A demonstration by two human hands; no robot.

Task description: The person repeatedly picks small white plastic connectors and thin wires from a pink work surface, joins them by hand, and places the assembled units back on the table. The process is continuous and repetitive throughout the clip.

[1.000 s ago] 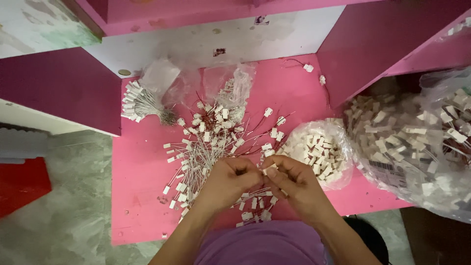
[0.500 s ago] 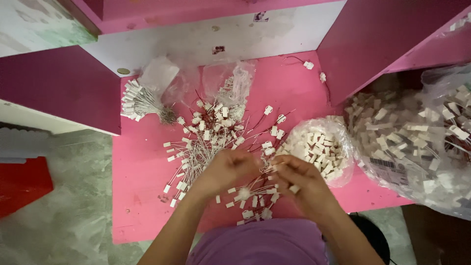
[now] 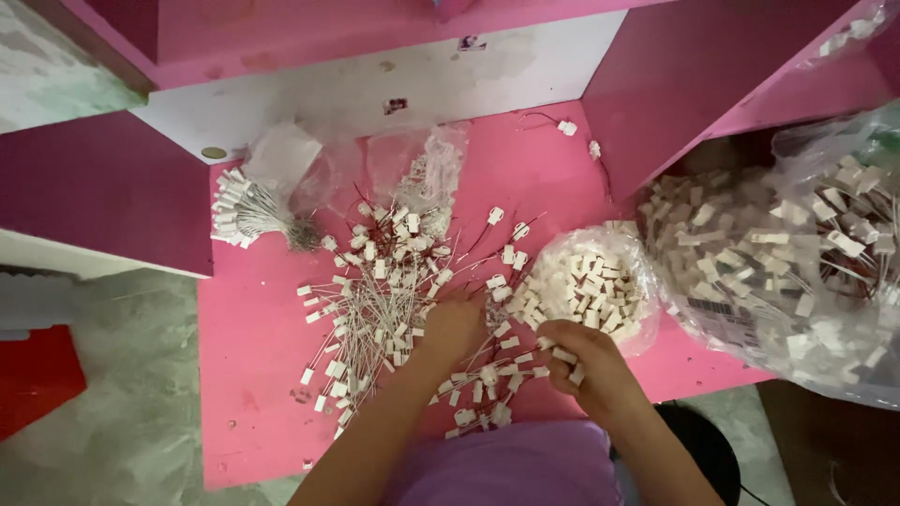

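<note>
Two hands apart now: left hand [image 3: 453,328] flat on wired pieces [image 3: 375,300], right hand [image 3: 583,365] pinching white piece [image 3: 564,356].

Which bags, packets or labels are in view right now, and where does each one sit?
Large clear plastic bag, far right: bulging, full of small white blocks with wire leads.
White printed label on that bag's lower left side: rectangular, dark print.
Small open clear plastic bag, centre right on the pink table, just above the right hand: round mouth, white blocks inside.
Crumpled clear empty bags, upper middle.
Small dark sticker on the white back panel.
</note>
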